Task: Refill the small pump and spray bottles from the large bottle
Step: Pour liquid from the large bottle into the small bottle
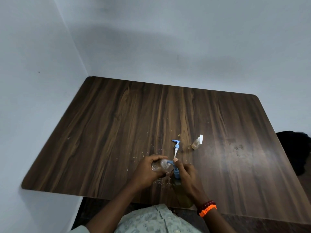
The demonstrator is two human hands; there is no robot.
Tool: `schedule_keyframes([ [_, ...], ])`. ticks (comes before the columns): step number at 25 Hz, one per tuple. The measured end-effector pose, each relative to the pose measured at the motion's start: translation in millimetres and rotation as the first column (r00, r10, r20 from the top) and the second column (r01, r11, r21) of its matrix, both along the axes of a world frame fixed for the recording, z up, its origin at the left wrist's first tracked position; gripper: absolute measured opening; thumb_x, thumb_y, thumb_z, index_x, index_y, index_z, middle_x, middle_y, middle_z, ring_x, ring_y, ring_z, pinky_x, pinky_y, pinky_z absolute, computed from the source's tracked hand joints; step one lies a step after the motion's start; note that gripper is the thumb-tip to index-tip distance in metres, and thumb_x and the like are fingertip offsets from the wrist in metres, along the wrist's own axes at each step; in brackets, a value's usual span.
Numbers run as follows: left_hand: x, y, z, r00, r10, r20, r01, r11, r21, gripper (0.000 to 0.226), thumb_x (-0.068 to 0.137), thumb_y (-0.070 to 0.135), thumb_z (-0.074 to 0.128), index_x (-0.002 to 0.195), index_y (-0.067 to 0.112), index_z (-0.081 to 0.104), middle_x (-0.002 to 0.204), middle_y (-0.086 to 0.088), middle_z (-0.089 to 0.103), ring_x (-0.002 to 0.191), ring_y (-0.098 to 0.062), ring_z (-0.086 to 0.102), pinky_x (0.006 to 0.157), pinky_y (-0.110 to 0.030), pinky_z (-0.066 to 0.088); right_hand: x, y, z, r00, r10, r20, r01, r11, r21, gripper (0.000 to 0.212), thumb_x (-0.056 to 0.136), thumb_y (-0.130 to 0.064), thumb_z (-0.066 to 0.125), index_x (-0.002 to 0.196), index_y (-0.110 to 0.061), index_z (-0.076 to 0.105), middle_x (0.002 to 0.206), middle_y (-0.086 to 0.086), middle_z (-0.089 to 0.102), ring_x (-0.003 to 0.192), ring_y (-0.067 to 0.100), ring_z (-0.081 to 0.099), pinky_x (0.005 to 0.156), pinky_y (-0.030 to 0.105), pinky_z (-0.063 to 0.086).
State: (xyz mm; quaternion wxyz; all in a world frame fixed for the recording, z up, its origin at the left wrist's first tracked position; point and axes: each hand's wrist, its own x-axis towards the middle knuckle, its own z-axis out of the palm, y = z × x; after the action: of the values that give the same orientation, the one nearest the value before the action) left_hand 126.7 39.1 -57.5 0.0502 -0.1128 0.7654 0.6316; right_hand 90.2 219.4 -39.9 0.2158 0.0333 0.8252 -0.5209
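Observation:
My left hand point(149, 170) grips a small clear bottle point(159, 165), tilted with its open mouth against the blue nozzle of the large bottle's pump point(175, 169). My right hand point(186, 174) wraps the pump neck, thumb on top of the pump head. The large bottle point(181, 192) of yellow-green liquid stands at the table's near edge, partly hidden by my right hand. A loose blue pump head with its white tube point(176, 147) lies on the table just beyond my hands. A small spray bottle point(197, 142) with a white top stands further right.
The dark wooden table point(117, 132) sits in a corner, walls at left and back. Small crumbs and drips dot the surface around the bottles. A dark object point(294, 148) lies off the table's right edge.

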Motion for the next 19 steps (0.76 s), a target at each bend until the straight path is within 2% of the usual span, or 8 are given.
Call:
schedule_keyframes([
  [2,-0.7,-0.3,-1.3,1.0,-0.003,0.005,0.003,1.0,0.006,0.052,0.077,0.01,0.093,0.125,0.013,0.074,0.121,-0.002,0.077,0.111,-0.014,0.074,0.088,-0.027,0.064,0.1,2.6,-5.1,1.0,0.021,-0.002,-0.021,0.999,0.039,0.035,0.099,-0.052,0.056,0.078,-0.023,0.06,0.091,0.002,0.061,0.086,0.022,0.063,0.086,0.05,0.056],
  [4,-1.0,-0.3,-2.6,1.0,-0.017,0.003,0.017,1.0,0.012,0.05,0.077,0.01,0.093,0.123,0.016,0.074,0.12,0.001,0.076,0.109,-0.009,0.074,0.083,-0.019,0.062,0.3,3.0,-7.8,0.999,0.03,-0.019,-0.029,0.997,0.073,0.035,0.102,-0.046,0.057,0.075,-0.023,0.06,0.089,0.0,0.062,0.086,0.021,0.064,0.087,0.053,0.057],
  [7,-2.2,-1.5,-4.5,1.0,-0.024,-0.005,0.024,1.0,-0.004,0.051,0.077,0.013,0.093,0.125,0.016,0.074,0.122,0.001,0.077,0.112,-0.012,0.074,0.091,-0.029,0.064,-0.5,-0.4,-1.9,0.999,0.013,-0.045,-0.011,0.999,0.045,0.053,0.091,-0.063,0.053,0.063,-0.02,0.064,0.071,-0.001,0.066,0.068,0.006,0.067,0.07,0.038,0.056],
  [9,-3.2,-2.6,-5.3,1.0,-0.018,-0.011,0.018,1.0,-0.018,0.053,0.077,0.014,0.093,0.126,0.016,0.074,0.122,0.001,0.077,0.113,-0.013,0.074,0.096,-0.036,0.063,-1.4,-2.8,1.0,0.998,0.017,-0.057,-0.015,0.999,0.033,0.06,0.085,-0.069,0.05,0.059,-0.018,0.065,0.065,0.002,0.067,0.061,0.007,0.065,0.065,0.033,0.052],
  [11,-3.7,-3.3,-6.1,1.0,-0.018,-0.018,0.017,1.0,-0.022,0.053,0.076,0.014,0.094,0.125,0.018,0.075,0.12,0.002,0.078,0.112,-0.012,0.074,0.096,-0.034,0.063,-1.6,-2.8,2.0,0.999,0.018,-0.037,-0.017,0.999,0.04,0.055,0.085,-0.069,0.048,0.066,-0.02,0.063,0.073,-0.001,0.063,0.068,0.011,0.061,0.067,0.033,0.05],
  [15,-3.7,-3.7,-7.1,0.999,-0.023,-0.025,0.024,0.999,0.021,0.046,0.076,0.014,0.093,0.116,0.03,0.076,0.116,0.005,0.078,0.107,-0.007,0.075,0.083,-0.022,0.063,-1.6,1.4,-4.9,0.998,0.052,-0.032,-0.049,0.995,0.092,0.04,0.101,-0.046,0.056,0.07,-0.022,0.061,0.088,0.001,0.061,0.087,0.023,0.063,0.086,0.052,0.056],
  [17,-4.5,-3.9,-6.8,0.999,-0.022,-0.026,0.023,1.0,0.016,0.046,0.076,0.017,0.093,0.117,0.03,0.076,0.114,0.006,0.079,0.106,-0.005,0.075,0.085,-0.023,0.064,-1.0,-1.3,-2.8,0.999,0.038,-0.035,-0.035,0.996,0.086,0.045,0.1,-0.053,0.055,0.07,-0.02,0.062,0.087,0.002,0.063,0.085,0.022,0.065,0.083,0.048,0.056],
  [19,-5.6,-4.0,-6.8,0.999,-0.024,-0.035,0.023,1.0,-0.007,0.048,0.075,0.02,0.094,0.118,0.029,0.076,0.114,0.008,0.079,0.107,-0.005,0.075,0.089,-0.027,0.064,-1.4,-4.5,1.8,0.999,0.018,-0.046,-0.015,0.998,0.064,0.056,0.09,-0.067,0.05,0.065,-0.019,0.063,0.076,0.0,0.064,0.07,0.012,0.063,0.071,0.037,0.053],
])
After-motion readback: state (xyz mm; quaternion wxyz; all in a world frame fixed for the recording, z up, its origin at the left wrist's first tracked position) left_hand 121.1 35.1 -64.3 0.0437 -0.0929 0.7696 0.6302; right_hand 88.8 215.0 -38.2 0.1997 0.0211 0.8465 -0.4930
